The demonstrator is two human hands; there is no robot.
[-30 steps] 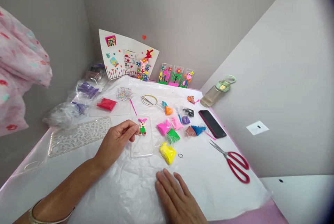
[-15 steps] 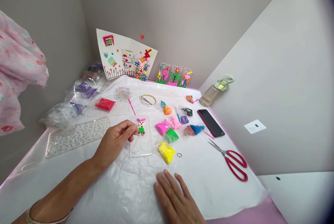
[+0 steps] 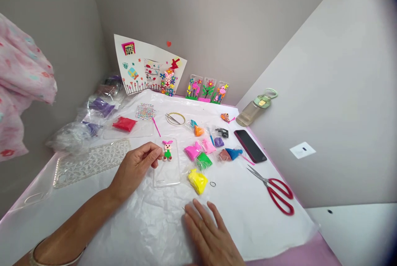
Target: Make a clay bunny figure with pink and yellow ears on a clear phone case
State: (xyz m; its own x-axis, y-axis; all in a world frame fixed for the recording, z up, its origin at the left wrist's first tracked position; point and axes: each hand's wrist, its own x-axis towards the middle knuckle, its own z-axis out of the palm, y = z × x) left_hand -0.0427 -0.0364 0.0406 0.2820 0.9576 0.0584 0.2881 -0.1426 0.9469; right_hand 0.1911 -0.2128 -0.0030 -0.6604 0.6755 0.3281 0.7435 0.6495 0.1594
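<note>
My left hand (image 3: 136, 167) pinches the left edge of a clear phone case (image 3: 167, 169) lying flat on white paper. A small clay bunny figure (image 3: 168, 150) with pink ears and a green body is stuck on the case's upper part. My right hand (image 3: 207, 233) rests flat on the paper near the front, fingers stretched and slightly apart, holding nothing. A thin needle-like tool (image 3: 183, 208) lies by its fingertips. Just beyond it sit small bags of clay: yellow (image 3: 197, 181), green (image 3: 204, 160) and pink (image 3: 193, 150).
Red scissors (image 3: 276, 191), a dark phone (image 3: 249, 145) and a bottle (image 3: 256, 108) lie on the right. More clay bags (image 3: 226, 152), a red clay pack (image 3: 124, 123), a patterned clear case (image 3: 93, 162) and decorated cases (image 3: 206, 90) line the back and left. Pink fabric (image 3: 21, 88) hangs at left.
The view has shifted slightly. My right hand has slid a little forward on the paper; my left hand keeps its pinch on the clear case.
</note>
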